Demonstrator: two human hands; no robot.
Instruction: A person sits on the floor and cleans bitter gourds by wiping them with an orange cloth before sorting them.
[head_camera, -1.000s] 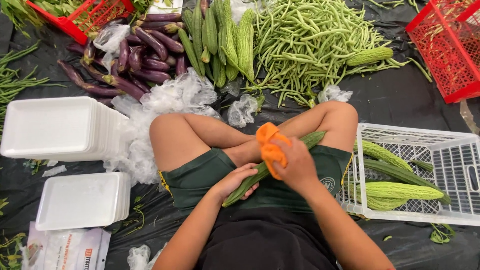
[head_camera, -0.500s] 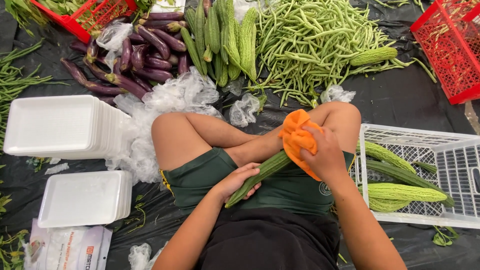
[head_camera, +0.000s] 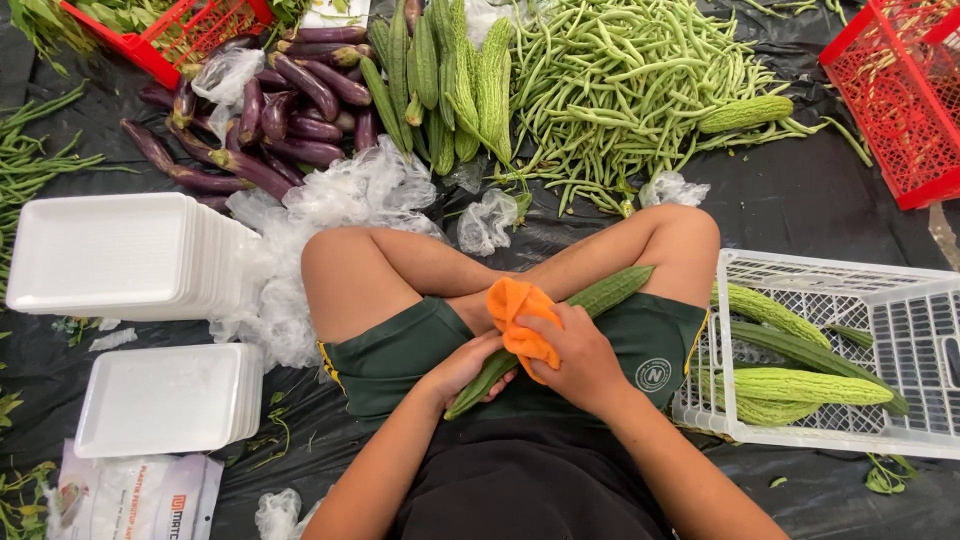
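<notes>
Over the lap, left hand (head_camera: 468, 368) grips the long green ridged gourd (head_camera: 548, 338). Right hand (head_camera: 580, 352) fingers clench the crumpled orange cloth (head_camera: 520, 320) around it. Wipe lengthwise, supporting the lower end.

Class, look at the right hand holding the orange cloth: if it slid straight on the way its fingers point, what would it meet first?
The right hand points up-left, so probably the person's left knee first, though depth is unclear.

Red basket (head_camera: 895, 95) cut by right edge; gourd (head_camera: 600, 295) middle hidden under cloth (head_camera: 520, 318).
</notes>
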